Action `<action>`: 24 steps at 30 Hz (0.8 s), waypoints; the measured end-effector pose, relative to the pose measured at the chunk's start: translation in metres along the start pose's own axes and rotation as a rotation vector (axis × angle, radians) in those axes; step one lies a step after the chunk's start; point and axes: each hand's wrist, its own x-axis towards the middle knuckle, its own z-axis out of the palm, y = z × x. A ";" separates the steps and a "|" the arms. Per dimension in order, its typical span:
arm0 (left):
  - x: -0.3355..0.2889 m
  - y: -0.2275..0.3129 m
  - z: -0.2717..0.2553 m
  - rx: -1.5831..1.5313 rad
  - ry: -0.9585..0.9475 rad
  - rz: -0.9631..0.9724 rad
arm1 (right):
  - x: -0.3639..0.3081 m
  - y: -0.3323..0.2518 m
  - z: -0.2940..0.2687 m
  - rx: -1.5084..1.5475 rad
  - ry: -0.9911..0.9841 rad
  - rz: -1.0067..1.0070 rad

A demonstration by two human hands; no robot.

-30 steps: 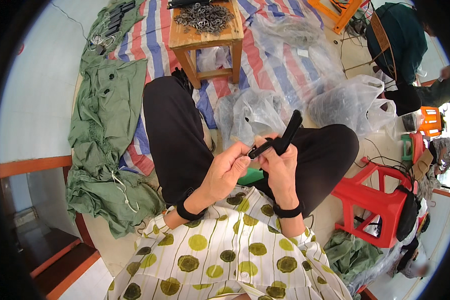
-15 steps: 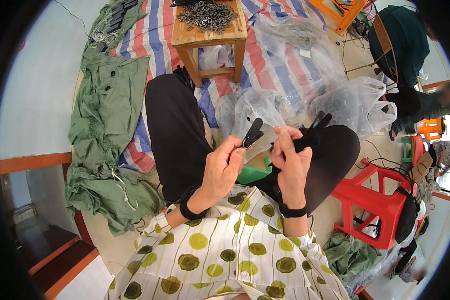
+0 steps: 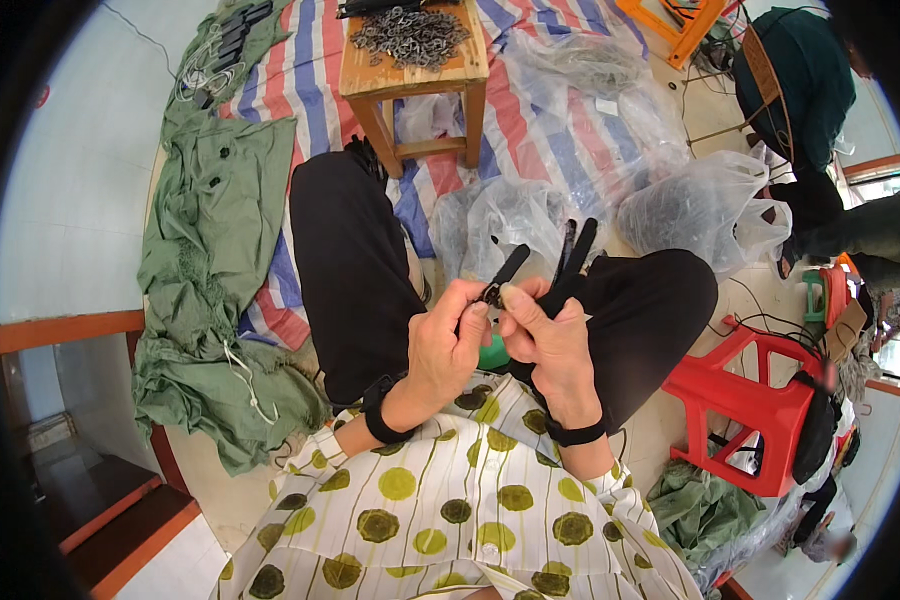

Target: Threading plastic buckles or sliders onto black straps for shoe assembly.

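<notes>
My left hand (image 3: 440, 350) pinches a short black strap (image 3: 511, 264) with a rounded end, which points up and away from me. A small ring-like metal part shows at its base, partly covered by my fingers. My right hand (image 3: 553, 350) is closed beside it, thumb and fingertips meeting the left hand's piece at that base. Several more black straps (image 3: 578, 248) stick up from behind the right hand's fingers. How the right hand grips them is hidden. The two hands nearly touch above my lap, between my black-trousered knees.
Ahead stands a wooden stool (image 3: 416, 79) bearing a heap of small dark metal rings (image 3: 410, 37). Clear plastic bags (image 3: 698, 208) lie on the striped sheet (image 3: 315, 70). Green cloth (image 3: 215, 215) spreads to the left. A red plastic stool (image 3: 760, 400) lies at right; a person sits at far right.
My right hand has moved left and closed in on the piece in my left hand. The straps behind it shifted left too. The left hand has barely moved.
</notes>
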 end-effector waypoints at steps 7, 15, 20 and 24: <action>-0.022 -0.018 -0.017 0.167 0.078 -0.013 | -0.001 0.033 0.004 0.089 -0.002 0.143; -0.014 -0.021 -0.010 0.151 0.011 -0.063 | 0.000 0.011 0.002 -0.109 0.095 0.102; 0.000 -0.005 -0.005 0.091 0.047 0.046 | 0.005 0.002 -0.010 -0.063 -0.096 0.050; -0.006 -0.012 -0.010 0.084 0.044 0.106 | 0.011 -0.002 -0.011 -0.169 -0.163 0.135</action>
